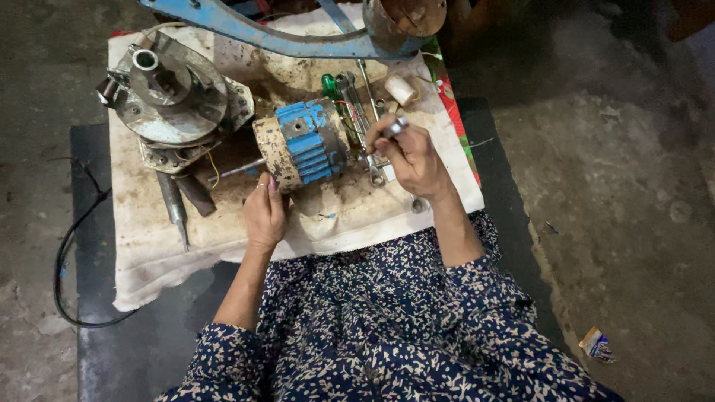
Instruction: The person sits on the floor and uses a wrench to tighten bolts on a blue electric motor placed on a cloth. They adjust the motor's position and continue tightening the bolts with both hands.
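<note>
The motor body [302, 144] is a short cylinder lying on its side near the middle of the stained white cloth [149, 246]. Its finned casing is blue; the end toward the left edge of the cloth is rust-brown and grimy, with a thin shaft projecting from it. The left hand [264, 212] rests against the lower near side of the motor body, fingers pressed together and curled on the casing. The right hand [412, 158] is at the right end of the motor body, fingers closed around a small metal tool [393, 128] whose bright tip shows above the knuckles.

A round grey metal housing [167, 93] sits at the far left corner of the cloth. Several wrenches [357, 108] and a green-handled screwdriver [328, 83] lie just beyond the motor body toward the far edge. A dark chisel-like bar [173, 205] lies near the left edge. A blue metal frame [283, 37] crosses the far edge.
</note>
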